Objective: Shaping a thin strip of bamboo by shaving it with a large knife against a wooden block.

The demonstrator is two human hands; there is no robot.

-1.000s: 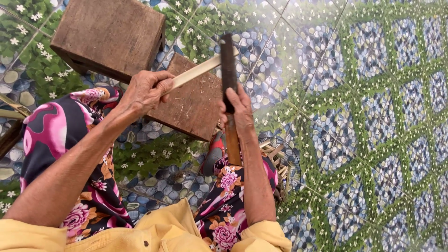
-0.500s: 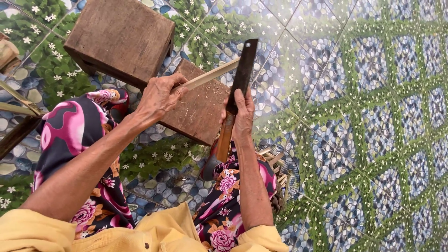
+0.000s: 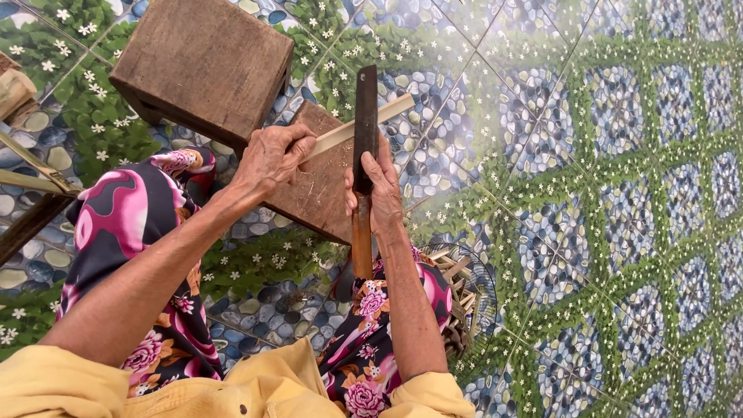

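Observation:
My left hand (image 3: 272,155) grips one end of a pale bamboo strip (image 3: 387,111) that slants up to the right. My right hand (image 3: 374,190) is closed around a cleaver-like knife (image 3: 365,108) with a dark flat blade and a wooden handle (image 3: 361,246); the blade stands nearly upright and crosses the strip. Both hands hover over a low wooden block (image 3: 318,191) strewn with shavings, between my knees in flowered trousers.
A wooden stool (image 3: 203,63) stands at the upper left, touching the block. A dark basket with bamboo pieces (image 3: 463,286) sits by my right knee. Bamboo poles (image 3: 31,184) lie at the left edge. The floor is patterned tile (image 3: 611,193).
The knife blade has swung from tilted right to nearly upright and shifted left along the strip. My left hand keeps its hold on the strip.

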